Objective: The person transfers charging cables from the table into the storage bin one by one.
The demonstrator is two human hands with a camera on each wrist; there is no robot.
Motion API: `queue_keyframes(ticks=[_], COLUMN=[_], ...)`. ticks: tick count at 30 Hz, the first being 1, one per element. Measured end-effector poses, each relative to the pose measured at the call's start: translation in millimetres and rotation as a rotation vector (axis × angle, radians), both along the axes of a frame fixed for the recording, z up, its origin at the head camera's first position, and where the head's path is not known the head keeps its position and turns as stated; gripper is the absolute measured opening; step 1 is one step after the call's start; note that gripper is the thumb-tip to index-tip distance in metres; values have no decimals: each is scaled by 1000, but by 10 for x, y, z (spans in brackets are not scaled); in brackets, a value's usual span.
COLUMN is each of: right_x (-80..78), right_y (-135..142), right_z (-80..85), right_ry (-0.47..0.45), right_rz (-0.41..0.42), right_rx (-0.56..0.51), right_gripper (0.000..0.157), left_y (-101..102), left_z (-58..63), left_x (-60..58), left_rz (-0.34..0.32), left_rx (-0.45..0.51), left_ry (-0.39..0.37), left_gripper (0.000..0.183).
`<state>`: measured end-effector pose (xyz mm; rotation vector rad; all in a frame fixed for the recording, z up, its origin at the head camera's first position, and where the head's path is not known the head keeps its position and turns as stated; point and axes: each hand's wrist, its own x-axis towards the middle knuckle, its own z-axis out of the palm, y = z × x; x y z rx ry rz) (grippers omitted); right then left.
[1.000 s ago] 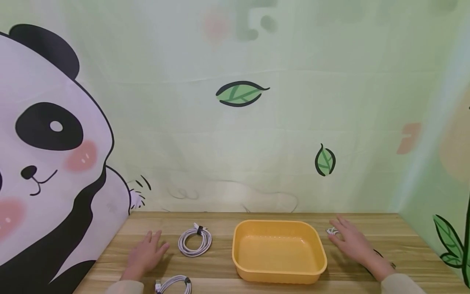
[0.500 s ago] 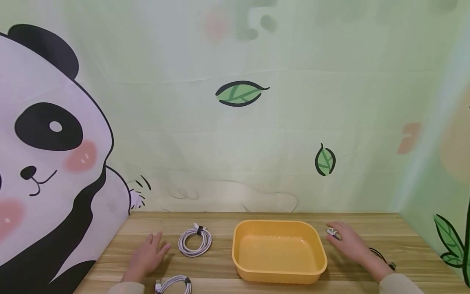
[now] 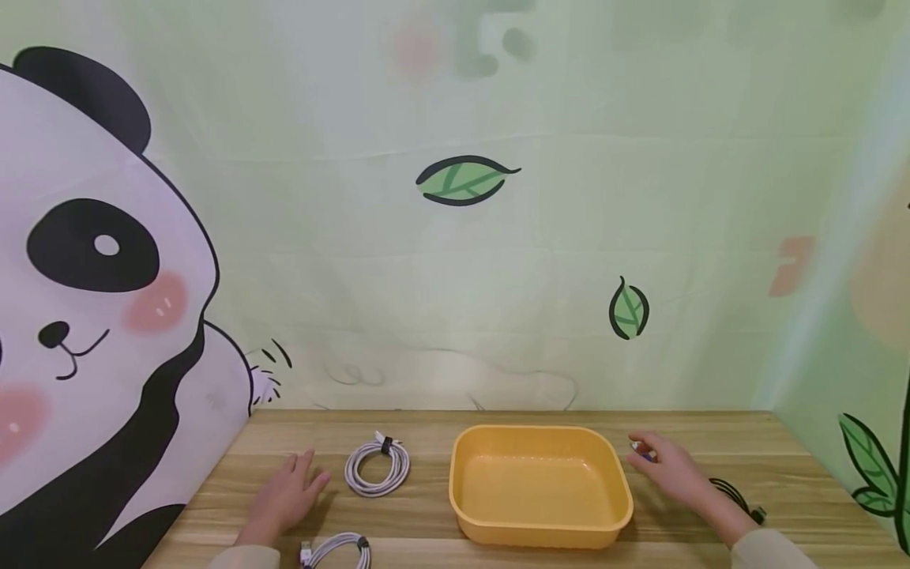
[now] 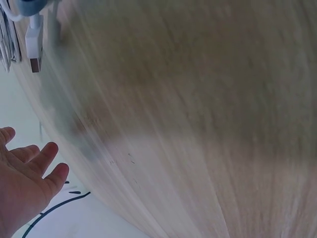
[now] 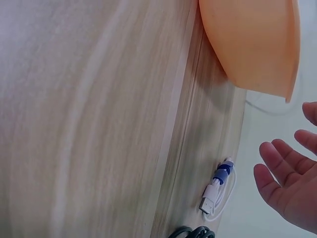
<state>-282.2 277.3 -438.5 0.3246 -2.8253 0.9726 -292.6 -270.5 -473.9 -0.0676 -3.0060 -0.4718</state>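
Observation:
My right hand (image 3: 671, 470) hovers beside a small white USB cable (image 5: 212, 194) bound with a blue tie. In the head view, thumb and bent fingers partly hide this cable (image 3: 642, 450); the right wrist view shows it lying on the table, apart from the fingers. A coiled black cable (image 3: 739, 499) lies by the right wrist. On the left side, my left hand (image 3: 284, 496) is held with fingers spread and nothing in it. Nearest to it are a coiled light-grey cable (image 3: 377, 491) with a black tie and another grey USB cable (image 3: 332, 544), cut off by the frame's lower edge.
A yellow rectangular bin (image 3: 543, 534) stands mid-table, left of the right hand. The wooden table (image 3: 426, 420) ends at a green printed backdrop (image 3: 355, 237) with a panda (image 3: 178, 379).
My right hand has drawn its thumb and fingers closer together around the small white cable and come slightly lower, uncovering more of the black cable. The left hand has hardly moved.

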Motion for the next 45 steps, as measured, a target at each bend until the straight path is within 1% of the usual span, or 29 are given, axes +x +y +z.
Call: queue_keyframes(ticks=[9,15,18,23,26,33,38,43,45], right_x=[-4,-13,-14,-8,-8,3,11,9,4], right_y=[-29,-54,-72,-110,-129,-150,-160,-169,-174], right_z=[-7,-15,-15,-5,-7,-11,-16,-36,-42], right_ry=[-40,-69,-78,-135,-166,-171,-173,-179,-183], right_rz=[-1,-11,-24,-35,-48,-67,-85,-96,-80], right_rx=[-65,-101,-110,-182,-218,-247,-272,-309,-319], right_gripper=[42,41,41,42,42,42,41,41,42], left_y=[39,73,95,135,151,173,197,233,250], left_z=[26,31,44,64,65,24,25,26,27], left_x=[-1,-23,-23,-19,-34,-91,-99,-102,-103], left_rz=[0,-10,-9,-15,-13,-14,-17,-26,-27], left_rx=[44,72,87,118,138,179,218,243,256], left_ry=[-19,0,7,19,12,27,33,62,70], left_gripper=[60,65,64,61,60,61,62,58,57])
